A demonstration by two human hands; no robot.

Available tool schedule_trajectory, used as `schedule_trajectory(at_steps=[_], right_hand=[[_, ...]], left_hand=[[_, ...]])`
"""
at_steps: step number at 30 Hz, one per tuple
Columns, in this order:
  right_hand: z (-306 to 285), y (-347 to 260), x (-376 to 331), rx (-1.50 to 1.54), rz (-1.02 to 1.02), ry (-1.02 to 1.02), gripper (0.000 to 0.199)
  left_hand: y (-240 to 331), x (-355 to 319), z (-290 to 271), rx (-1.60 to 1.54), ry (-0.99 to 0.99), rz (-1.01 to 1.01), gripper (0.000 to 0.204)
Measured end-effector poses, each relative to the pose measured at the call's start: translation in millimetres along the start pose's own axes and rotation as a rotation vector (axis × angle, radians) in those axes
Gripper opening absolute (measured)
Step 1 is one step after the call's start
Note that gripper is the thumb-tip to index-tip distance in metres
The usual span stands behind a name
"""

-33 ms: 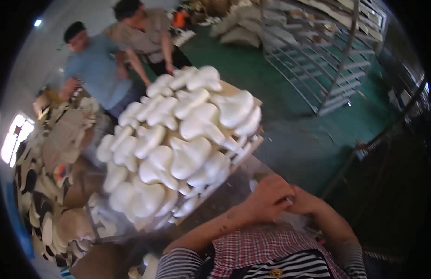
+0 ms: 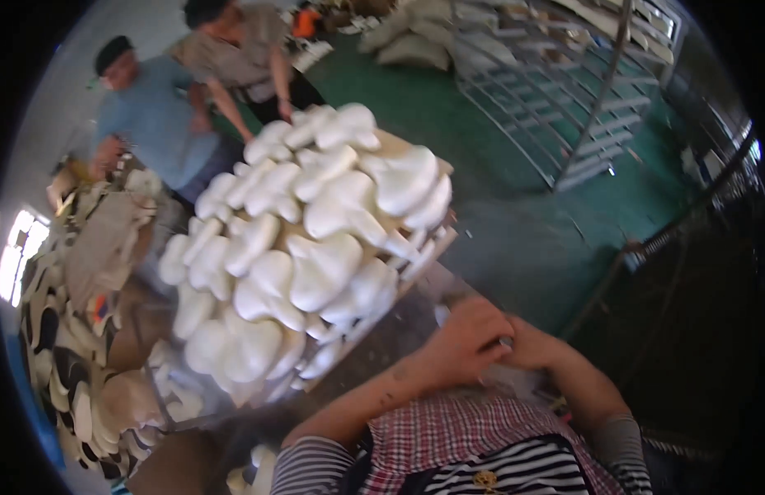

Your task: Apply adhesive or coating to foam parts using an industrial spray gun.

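In front of my chest my left hand [image 2: 471, 337] and my right hand [image 2: 528, 343] meet, touching each other. The left fingers curl inward, with a small grey glint between the hands that I cannot make out. My left hand mostly hides the right fingers. Beyond the hands, to the left, white saddle-shaped pieces [image 2: 326, 268] lie heaped in layers on a board [image 2: 405, 147]. Neither hand touches the pile.
Behind the pile are a person in a blue shirt [image 2: 155, 120] and a person in a beige shirt [image 2: 244, 62]. A metal rack [image 2: 564, 124] stands far right, near stacked sacks [image 2: 415, 45]. Many cut pieces [image 2: 81, 404] lie at left.
The pile, rack and people sit slightly more to the left and higher in the view. My hands stay together in front of me, fingers slightly shifted.
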State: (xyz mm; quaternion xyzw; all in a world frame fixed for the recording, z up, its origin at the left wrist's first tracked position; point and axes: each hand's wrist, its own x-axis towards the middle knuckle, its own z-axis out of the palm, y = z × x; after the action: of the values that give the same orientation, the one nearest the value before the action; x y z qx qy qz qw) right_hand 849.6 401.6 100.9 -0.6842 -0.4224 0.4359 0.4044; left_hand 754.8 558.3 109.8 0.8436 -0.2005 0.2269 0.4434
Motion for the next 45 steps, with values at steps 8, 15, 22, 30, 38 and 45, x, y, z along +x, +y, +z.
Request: schedule_trajectory(at_steps=[8,15,22,30,38,45], right_hand=[[-89,28,72,0.296,0.132,0.161,0.050],[-186,58,124,0.652,0.240,0.309,0.036],[-257,68,135,0.779,0.149,0.485,0.027],[-346,90,145,0.766,0.094,0.597,0.012],[-416,86,174,0.691,0.065,0.633,0.009],[-417,64,209,0.654,0.028,0.621,0.011]], left_hand=[[-158,-36,5,-0.411,0.530,-0.962,0.030],[-326,-132,-1,-1.059,1.584,-1.455,0.033],[-378,-114,-10,-1.051,1.983,-1.349,0.038],[-401,-52,24,-0.847,1.975,-1.196,0.038],[-422,12,53,-0.721,2.032,-1.010,0.039],[-435,56,27,-0.622,2.034,-0.835,0.039]])
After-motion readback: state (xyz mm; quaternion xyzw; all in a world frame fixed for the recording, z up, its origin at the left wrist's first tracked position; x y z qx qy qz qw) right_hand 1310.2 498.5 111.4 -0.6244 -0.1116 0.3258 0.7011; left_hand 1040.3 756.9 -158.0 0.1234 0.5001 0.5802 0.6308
